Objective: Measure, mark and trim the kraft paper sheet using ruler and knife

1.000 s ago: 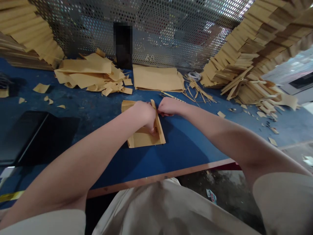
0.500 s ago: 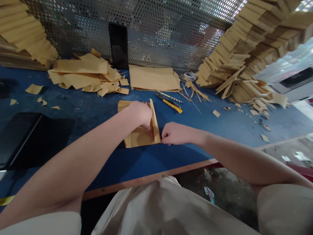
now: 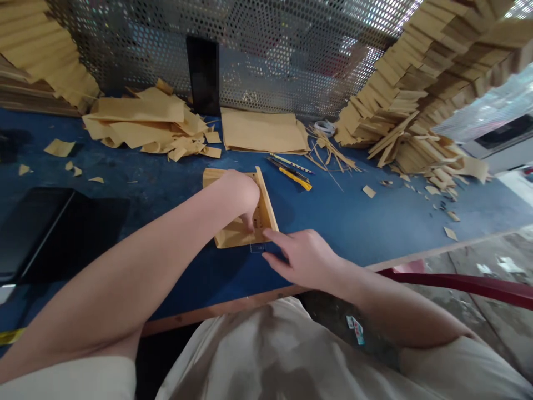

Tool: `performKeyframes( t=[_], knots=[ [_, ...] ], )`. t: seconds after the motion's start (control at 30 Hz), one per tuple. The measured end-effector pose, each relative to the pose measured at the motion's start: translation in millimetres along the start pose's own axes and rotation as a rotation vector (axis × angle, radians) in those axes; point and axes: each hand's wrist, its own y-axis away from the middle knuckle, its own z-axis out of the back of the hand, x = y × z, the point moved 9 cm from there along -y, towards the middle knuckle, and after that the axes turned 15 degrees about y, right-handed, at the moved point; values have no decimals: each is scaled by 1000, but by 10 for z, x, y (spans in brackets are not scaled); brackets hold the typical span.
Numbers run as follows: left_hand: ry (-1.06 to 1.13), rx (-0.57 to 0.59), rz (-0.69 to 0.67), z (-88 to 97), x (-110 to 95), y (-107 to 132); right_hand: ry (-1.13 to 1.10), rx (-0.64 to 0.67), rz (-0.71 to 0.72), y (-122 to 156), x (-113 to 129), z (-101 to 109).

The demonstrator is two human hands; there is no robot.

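Observation:
A brown paper piece (image 3: 233, 236) with a raised, folded right edge lies in front of me. On it is a clear strip with printed marks (image 3: 257, 248), like a ruler, whose near end sticks out past the paper. My left hand (image 3: 244, 194) arches over the paper, its thumb stretched down onto the strip; the other fingers are mostly hidden behind the wrist. At the paper's near right corner is my right hand (image 3: 302, 255), forefinger and thumb apart. Its forefinger touches the corner and the thumb is just below, by the strip's end.
A yellow utility knife (image 3: 297, 179) and a patterned pencil (image 3: 291, 164) lie beyond the paper. Further back are a flat paper stack (image 3: 262, 132), loose scraps (image 3: 141, 119) and thin strips (image 3: 333, 150). A black box (image 3: 35, 233) stands left; tall paper stacks (image 3: 400, 89) rise right.
My right hand has moved toward me and slightly left, going from closed fingers to a spread forefinger and thumb. The clear strip's near end now shows; my left hand stays nearly in place.

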Motion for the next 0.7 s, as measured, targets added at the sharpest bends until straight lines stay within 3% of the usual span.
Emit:
performKeyframes(
  t=[0.1,0.23,0.7],
  knots=[
    [-138,121,19,-79,-4,40,79,-30,-130,-27,-220,-61],
    [-117,131,27,-55,0,63,41,-35,-193,-35,-409,-100],
    [-124,167,21,-45,-13,116,-134,-152,-176,78,-393,-197]
  ],
)
